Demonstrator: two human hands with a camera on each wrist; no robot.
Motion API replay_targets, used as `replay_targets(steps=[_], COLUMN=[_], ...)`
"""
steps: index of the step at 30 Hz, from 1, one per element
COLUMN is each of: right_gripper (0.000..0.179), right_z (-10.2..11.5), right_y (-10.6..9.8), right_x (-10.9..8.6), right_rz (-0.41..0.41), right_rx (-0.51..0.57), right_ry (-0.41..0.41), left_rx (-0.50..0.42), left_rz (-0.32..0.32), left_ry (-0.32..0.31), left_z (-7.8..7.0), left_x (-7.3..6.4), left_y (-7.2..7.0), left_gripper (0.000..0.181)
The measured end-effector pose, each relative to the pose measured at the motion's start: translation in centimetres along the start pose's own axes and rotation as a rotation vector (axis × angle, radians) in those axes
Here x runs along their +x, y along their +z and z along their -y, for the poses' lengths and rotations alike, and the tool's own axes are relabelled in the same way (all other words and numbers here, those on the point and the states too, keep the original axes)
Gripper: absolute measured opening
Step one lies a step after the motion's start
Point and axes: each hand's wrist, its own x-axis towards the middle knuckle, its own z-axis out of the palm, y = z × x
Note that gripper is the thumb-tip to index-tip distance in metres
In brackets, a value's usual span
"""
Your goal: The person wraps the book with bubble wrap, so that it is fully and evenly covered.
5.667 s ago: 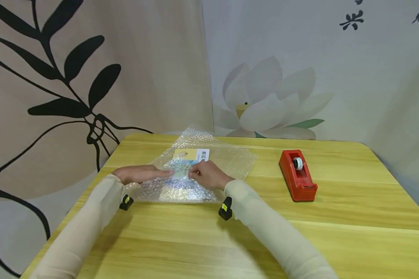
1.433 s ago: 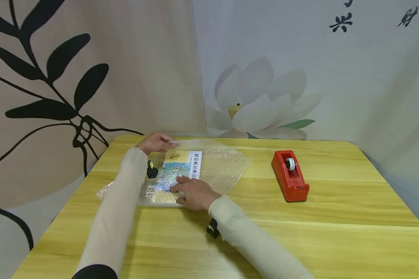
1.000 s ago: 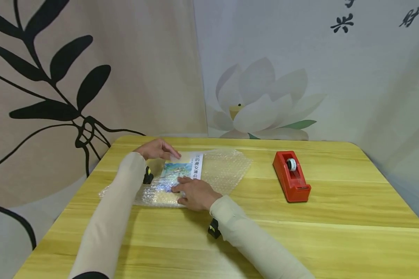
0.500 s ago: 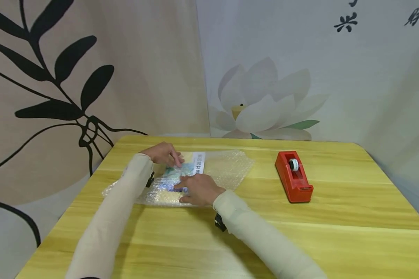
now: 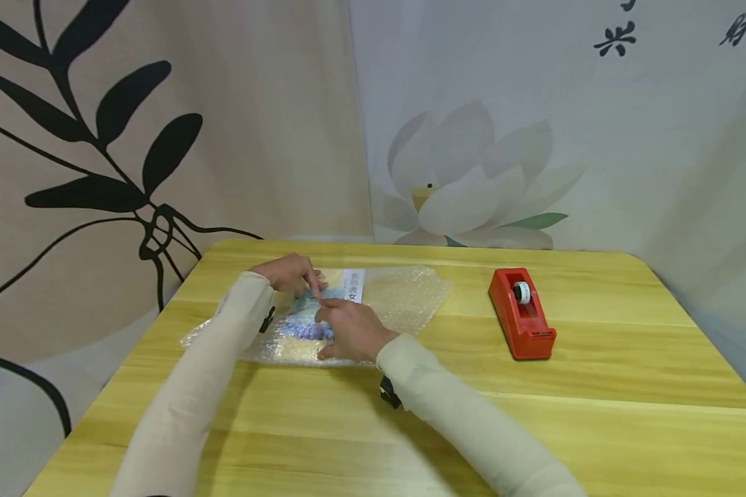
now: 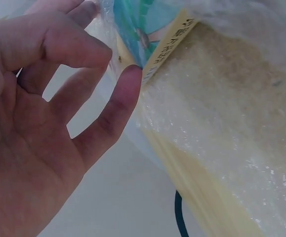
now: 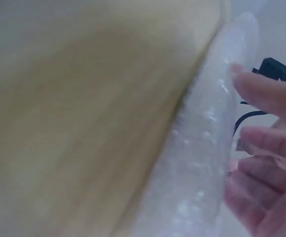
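Observation:
A book (image 5: 304, 328) with a yellow, blue and white cover lies flat under a sheet of clear bubble wrap (image 5: 410, 290). My left hand (image 5: 291, 274) reaches over the book's far left part, fingertips down on the wrap. In the left wrist view its fingers are bent beside the wrapped book edge (image 6: 170, 44). My right hand (image 5: 356, 331) rests on the near right of the book, fingers spread on the wrap and its index fingertip close to the left fingertips. In the right wrist view the thumb (image 7: 261, 89) touches the bubble wrap (image 7: 197, 133).
A red tape dispenser (image 5: 522, 314) with a small roll of tape stands to the right on the wooden table (image 5: 628, 331). A printed curtain (image 5: 273, 138) hangs close behind the table's far edge.
My left hand has drawn the far edge of the wrap toward me over the book, and now presses there. My right hand has slid slightly away from me, toward the left fingertips.

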Motion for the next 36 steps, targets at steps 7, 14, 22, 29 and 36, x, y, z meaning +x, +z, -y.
replay_targets(steps=[7, 14, 22, 29, 36], right_gripper=[0.093, 0.089, 0.084, 0.086, 0.086], right_z=[-0.3, -0.3, 0.0, -0.3, 0.0], right_y=[-0.6, -0.8, -1.1, -1.7, -1.2], right_x=[0.8, 1.1, 1.2, 1.1, 0.9], right_rz=[0.213, 0.236, 0.242, 0.260, 0.253], right_rx=[0.049, 0.055, 0.038, 0.075, 0.123], right_ry=[0.047, 0.062, 0.084, 0.121, 0.125], left_rx=[-0.039, 0.005, 0.063, -0.073, -0.277], left_rz=[0.004, -0.023, -0.269, -0.435, -0.449], left_ry=[-0.001, 0.030, 0.000, -0.191, -0.454], left_z=[0.4, 0.2, 0.5, 3.6, 7.1], left_x=[-0.3, -1.3, -8.3, -15.6, -19.5], left_y=[0.2, 0.5, 1.0, 2.7, 5.4], left_gripper=[0.049, 0.042, 0.035, 0.044, 0.067])
